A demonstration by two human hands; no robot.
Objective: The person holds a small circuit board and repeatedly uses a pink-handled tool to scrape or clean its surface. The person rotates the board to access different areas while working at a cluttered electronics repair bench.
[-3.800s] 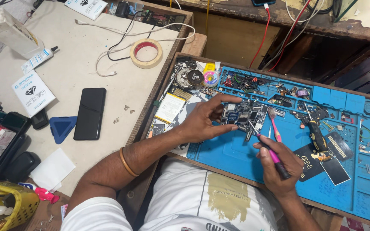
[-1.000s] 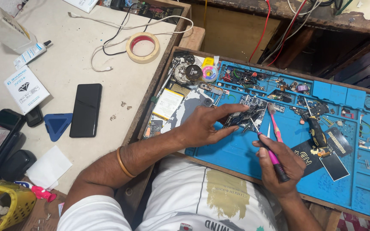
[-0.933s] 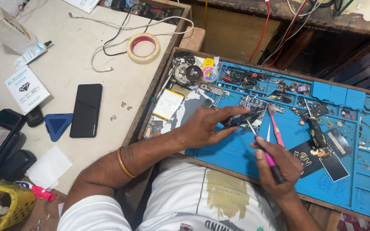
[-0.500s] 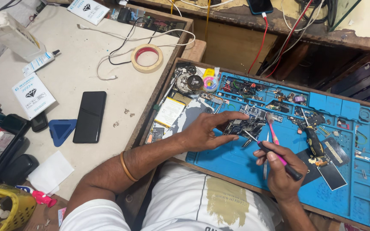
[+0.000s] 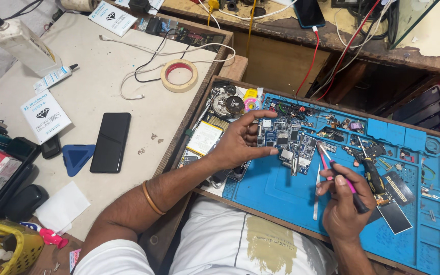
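So the left hand (image 5: pixel 238 145) has lifted the circuit board (image 5: pixel 287 144) up off the blue repair mat (image 5: pixel 276 188) — about a sec ago it was lying flat under the fingers w/ the tool tip on it, now it's tilted and pinched at its left edge between thumb and fingertips. Right hand (image 5: pixel 343 201) is closed around a pink-handled tool (image 5: pixel 338 175), prob a screwdriver or pick; its tip has backed off and sits just beside the board's right edge, not touching afaict. Looks like a shift from poking at the board to inspecting it. Other stuff: tweezers (image 5: pixel 316 196) on the mat just under the tool, a black-handled screwdriver (image 5: pixel 370 170) to the right, tiny parts crowding the mat's trays. Black phone (image 5: pixel 110 142), blue triangular pick (image 5: pixel 76 157) and a tape roll (image 5: pixel 179 75) sit well apart on the white table — nothing blocks the hands.
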